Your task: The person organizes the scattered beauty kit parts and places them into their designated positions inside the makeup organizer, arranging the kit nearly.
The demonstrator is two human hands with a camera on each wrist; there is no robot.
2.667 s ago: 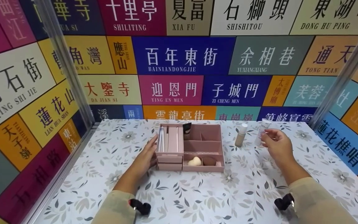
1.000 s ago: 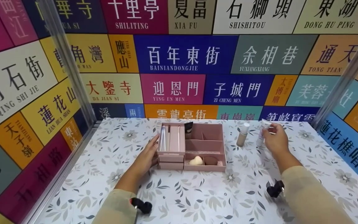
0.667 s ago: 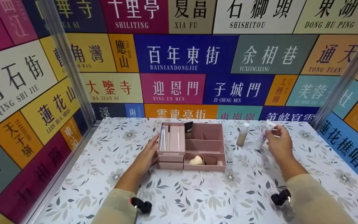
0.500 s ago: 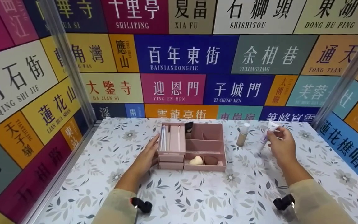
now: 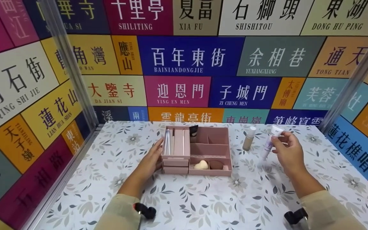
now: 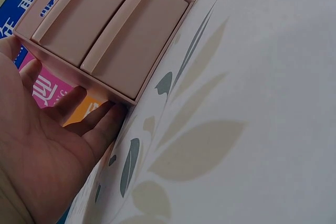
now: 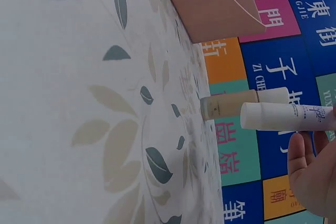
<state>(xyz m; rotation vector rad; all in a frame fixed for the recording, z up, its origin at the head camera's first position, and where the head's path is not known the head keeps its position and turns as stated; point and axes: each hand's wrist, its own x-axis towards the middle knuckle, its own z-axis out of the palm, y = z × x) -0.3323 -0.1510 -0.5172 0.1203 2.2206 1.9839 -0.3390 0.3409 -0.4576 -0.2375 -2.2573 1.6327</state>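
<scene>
My right hand (image 5: 291, 153) pinches a white squeeze tube (image 5: 268, 147) with purple print near its top. The tube leans, cap end down. In the right wrist view its white cap (image 7: 253, 115) hangs off the tabletop, in front of the bottle. My left hand (image 5: 150, 162) rests against the left side of a pink makeup organizer (image 5: 210, 172); in the left wrist view its fingertips touch the organizer's side beside two drawers (image 6: 139, 35). The organizer holds slim sticks and brushes (image 5: 167, 143), a black-topped item (image 5: 193, 130), a cream sponge (image 5: 201, 164) and a brown sponge (image 5: 216, 164).
A beige bottle with a white cap (image 5: 248, 140) stands upright between the organizer and the tube. Flower-patterned cloth covers the table (image 5: 203, 204). Panels printed with characters (image 5: 190, 56) rise behind and at both sides, with metal posts at the corners.
The tube, upright on the table earlier, has been lifted and tilted, and has come a little toward me with my right hand. The left hand keeps its place on the organizer.
</scene>
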